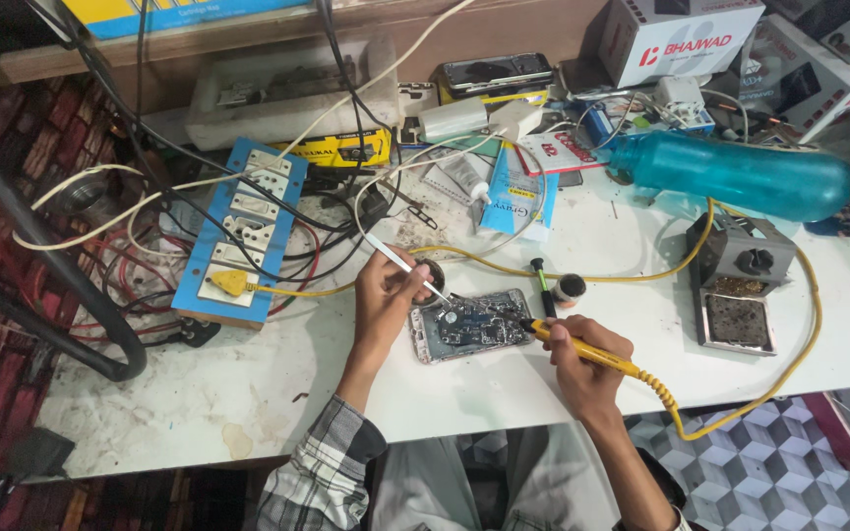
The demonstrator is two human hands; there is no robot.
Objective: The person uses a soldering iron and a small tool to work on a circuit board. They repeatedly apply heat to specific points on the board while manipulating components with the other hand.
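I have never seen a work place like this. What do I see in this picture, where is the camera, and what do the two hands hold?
The single picture comes from a camera worn on the person's head, looking down at a white worktable. There is no machine, only two bare hands. The left hand holds thin silver tweezers over an opened phone with its circuit board showing. The right hand has its grip on a yellow soldering iron with a yellow cord, its tip at the phone. Nearby lie a blue socket board with white sockets, a grey soldering station, a teal plastic bottle on its side and many cables.
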